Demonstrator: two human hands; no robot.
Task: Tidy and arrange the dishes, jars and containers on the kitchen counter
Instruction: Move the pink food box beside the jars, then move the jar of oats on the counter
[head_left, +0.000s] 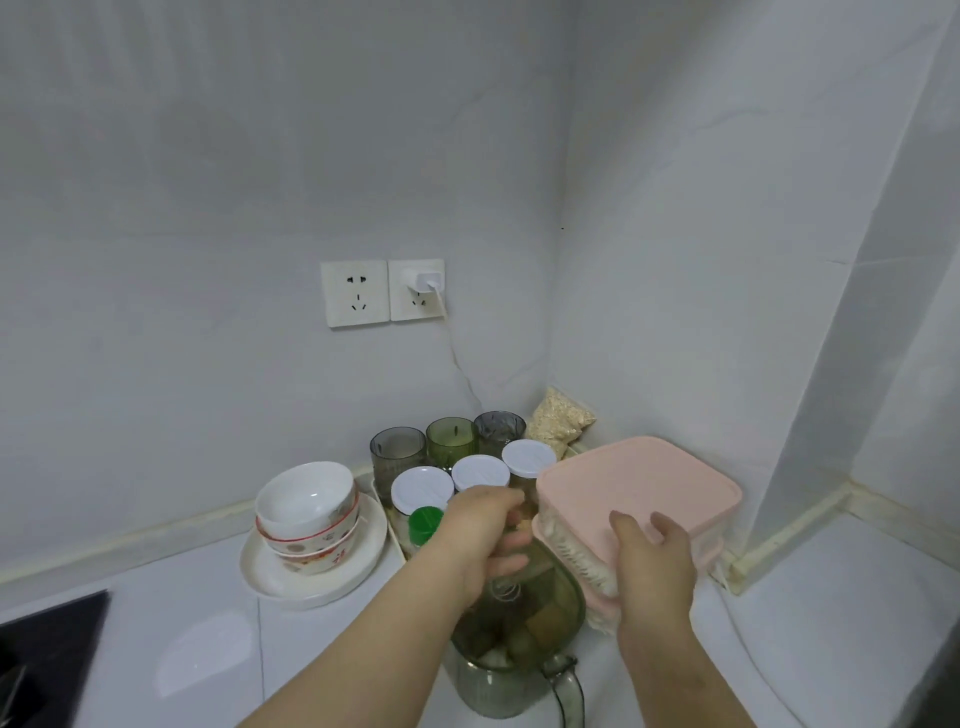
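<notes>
My left hand (488, 540) is closed around the clear lid with a wire spring (500, 590) at the mouth of a green glass pitcher (493, 686), which stands at the counter's front. To the right, my right hand (654, 561) grips the near edge of a pink lidded container (639, 483). That container is stacked on a second pink one, and both hold pale contents. Behind my hands, three jars with white lids (480, 473) and a green-capped bottle (425, 522) stand in a tray. Three tinted glasses (451, 439) line the wall.
Stacked bowls (306, 514) sit on a white plate (363, 561) at the left. A bag of oats (558, 421) leans in the corner. A charger cable hangs from the wall socket (418, 291). A black hob (47, 649) lies at the far left.
</notes>
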